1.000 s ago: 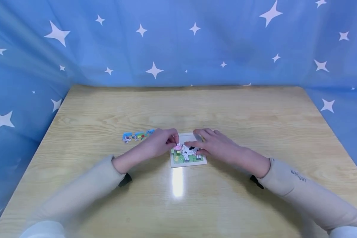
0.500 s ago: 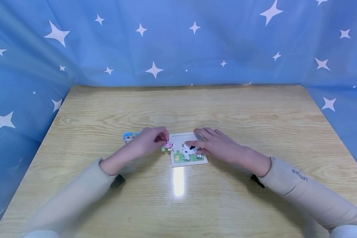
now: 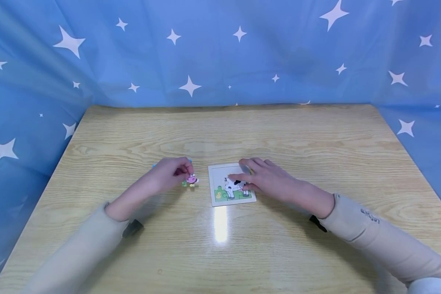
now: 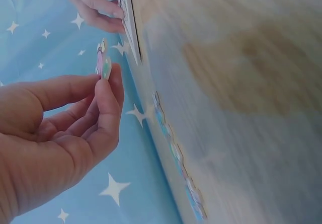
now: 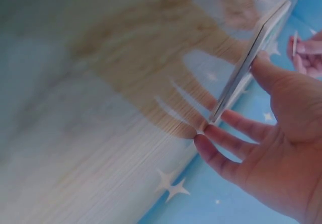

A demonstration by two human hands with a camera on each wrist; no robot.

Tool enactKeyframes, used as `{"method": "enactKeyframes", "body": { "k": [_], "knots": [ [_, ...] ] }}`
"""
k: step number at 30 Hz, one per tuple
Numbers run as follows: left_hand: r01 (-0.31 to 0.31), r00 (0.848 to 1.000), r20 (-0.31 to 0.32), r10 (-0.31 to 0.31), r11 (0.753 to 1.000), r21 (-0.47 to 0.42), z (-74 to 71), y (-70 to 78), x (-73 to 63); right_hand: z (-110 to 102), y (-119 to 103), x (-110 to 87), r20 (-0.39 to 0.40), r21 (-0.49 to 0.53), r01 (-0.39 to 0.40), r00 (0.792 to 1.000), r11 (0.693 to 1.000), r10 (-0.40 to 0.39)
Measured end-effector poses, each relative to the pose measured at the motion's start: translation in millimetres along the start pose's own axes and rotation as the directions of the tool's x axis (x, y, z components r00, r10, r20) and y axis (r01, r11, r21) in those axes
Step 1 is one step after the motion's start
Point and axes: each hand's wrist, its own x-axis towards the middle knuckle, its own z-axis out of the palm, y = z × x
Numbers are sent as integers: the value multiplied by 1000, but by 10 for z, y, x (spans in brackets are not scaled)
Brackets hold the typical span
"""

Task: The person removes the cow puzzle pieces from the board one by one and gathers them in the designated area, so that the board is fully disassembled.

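My left hand [image 3: 166,174] pinches a small puzzle piece [image 3: 192,179] printed with a pink figure, held to the left of the puzzle board. In the left wrist view that piece [image 4: 103,63] stands edge-on between thumb and fingertips, above the tabletop. The pale-rimmed puzzle board [image 3: 217,173] has fitted pieces showing green ground, a chick and part of a black-and-white cow; its upper left is bare. My right hand [image 3: 270,180] rests over the board's right side, fingers spread. In the right wrist view its thumb touches the board [image 5: 247,63], with fingertips at the edge and tabletop.
A row of loose puzzle pieces [image 4: 177,156] lies flat on the table, mostly hidden behind my left hand in the head view. The wooden table [image 3: 297,134] meets a blue star-patterned curtain [image 3: 213,53] at the back and sides.
My left hand has moved left, away from the board, carrying the pink-figure puzzle piece, and now covers most of the loose pieces. The right hand and board have stayed in place.
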Motion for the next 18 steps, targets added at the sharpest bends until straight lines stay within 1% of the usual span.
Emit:
{"method": "enactKeyframes", "body": {
  "k": [4, 12, 18],
  "knots": [
    [18, 1000, -3, -18, 1000, -8, -39, -45, -65, 1, -3, 4, 1, -1, -2, 1000, 1000, 2],
    [47, 999, -10, -47, 999, 20, -147, -117, -179, 1, 0, 0, 20, -10, -12, 1000, 1000, 12],
    [90, 996, -24, -89, 995, 42, -229, -178, -258, 5, 3, 1, 14, -11, -6, 1000, 1000, 6]
  ]
}}
